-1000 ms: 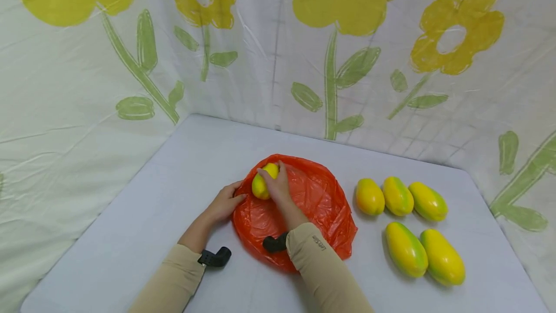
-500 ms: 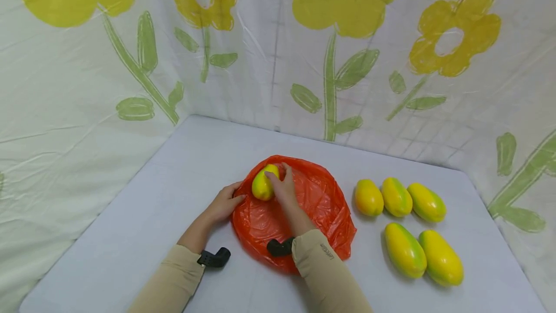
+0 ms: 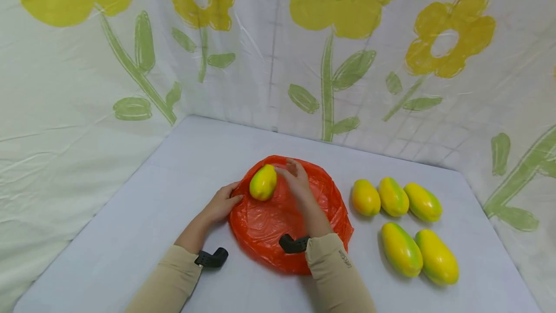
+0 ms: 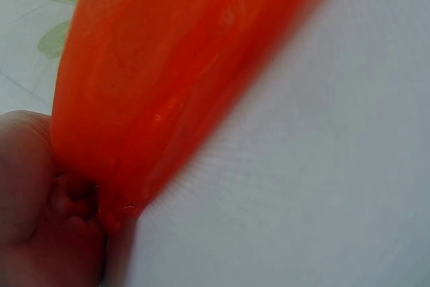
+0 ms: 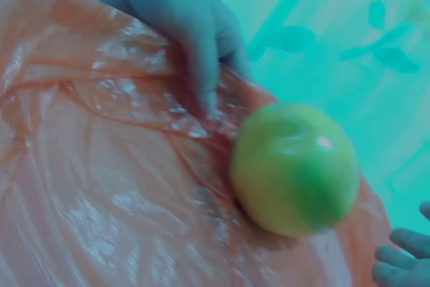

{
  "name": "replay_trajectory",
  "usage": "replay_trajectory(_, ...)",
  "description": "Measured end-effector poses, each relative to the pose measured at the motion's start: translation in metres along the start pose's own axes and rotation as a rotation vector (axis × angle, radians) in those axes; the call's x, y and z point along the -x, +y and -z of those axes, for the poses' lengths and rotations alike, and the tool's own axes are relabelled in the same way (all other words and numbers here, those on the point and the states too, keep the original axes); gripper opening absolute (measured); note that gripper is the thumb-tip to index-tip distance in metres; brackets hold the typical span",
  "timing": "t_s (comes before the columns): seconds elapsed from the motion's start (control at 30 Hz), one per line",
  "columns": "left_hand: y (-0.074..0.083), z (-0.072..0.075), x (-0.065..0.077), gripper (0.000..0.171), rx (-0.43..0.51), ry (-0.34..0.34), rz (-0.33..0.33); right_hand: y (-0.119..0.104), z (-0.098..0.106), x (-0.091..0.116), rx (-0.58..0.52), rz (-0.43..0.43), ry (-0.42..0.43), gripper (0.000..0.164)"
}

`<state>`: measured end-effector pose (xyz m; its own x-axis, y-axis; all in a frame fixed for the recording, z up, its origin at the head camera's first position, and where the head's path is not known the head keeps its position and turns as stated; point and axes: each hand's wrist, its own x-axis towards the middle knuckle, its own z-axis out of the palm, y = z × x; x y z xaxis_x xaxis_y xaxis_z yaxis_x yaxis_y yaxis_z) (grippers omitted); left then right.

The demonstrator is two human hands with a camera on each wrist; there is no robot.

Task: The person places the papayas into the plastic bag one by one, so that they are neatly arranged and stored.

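Note:
A red plastic bag (image 3: 269,235) lies spread with its mouth open on the table. My left hand (image 3: 222,204) pinches the left rim of the bag, and the left wrist view shows the gathered red plastic (image 4: 121,199) between thumb and fingers. Inside the bag, near its far left side, rests a glossy yellow-green papaya-like fruit (image 3: 263,182). My right hand (image 3: 297,180) is just right of this fruit, fingers spread and holding nothing. In the right wrist view the fruit (image 5: 295,169) sits on the plastic, apart from the right fingertips (image 5: 396,267).
To the right of the bag, several similar yellow-green fruits lie in two groups, a back row (image 3: 393,197) and a front pair (image 3: 401,250). The white table (image 3: 173,182) meets a flower-printed cloth (image 3: 256,95) at its back and left edges.
My right hand has let go of the fruit and drawn back to the right, its fingers opening. The fruit stays in the bag. My left hand keeps its hold on the rim.

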<state>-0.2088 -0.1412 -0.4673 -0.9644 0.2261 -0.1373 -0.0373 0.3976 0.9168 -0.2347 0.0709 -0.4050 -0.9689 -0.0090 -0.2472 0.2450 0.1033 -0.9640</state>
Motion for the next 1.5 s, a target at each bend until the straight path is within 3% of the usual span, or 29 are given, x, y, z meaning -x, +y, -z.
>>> replay_trajectory(0.4,-0.002,0.0,-0.002,0.046,-0.009,0.004,-0.02,0.0,0.045,0.007,-0.004,0.1,-0.015,0.058)
replay_trajectory(0.6,-0.001,0.0,-0.002,0.047,0.004,-0.002,-0.036,-0.002,0.067,0.008,-0.007,0.101,0.021,0.055)
replay_trajectory(0.97,-0.002,0.0,-0.003,0.046,0.022,-0.004,-0.026,-0.006,0.112,0.021,-0.049,0.156,0.14,0.056)
replay_trajectory(1.17,0.0,0.0,-0.001,0.046,0.026,-0.001,-0.018,-0.007,0.136,0.028,-0.061,0.137,0.179,0.06)
replay_trajectory(1.5,0.0,-0.001,0.0,0.047,0.036,0.0,0.014,-0.002,0.16,0.036,-0.058,0.115,0.333,0.062)
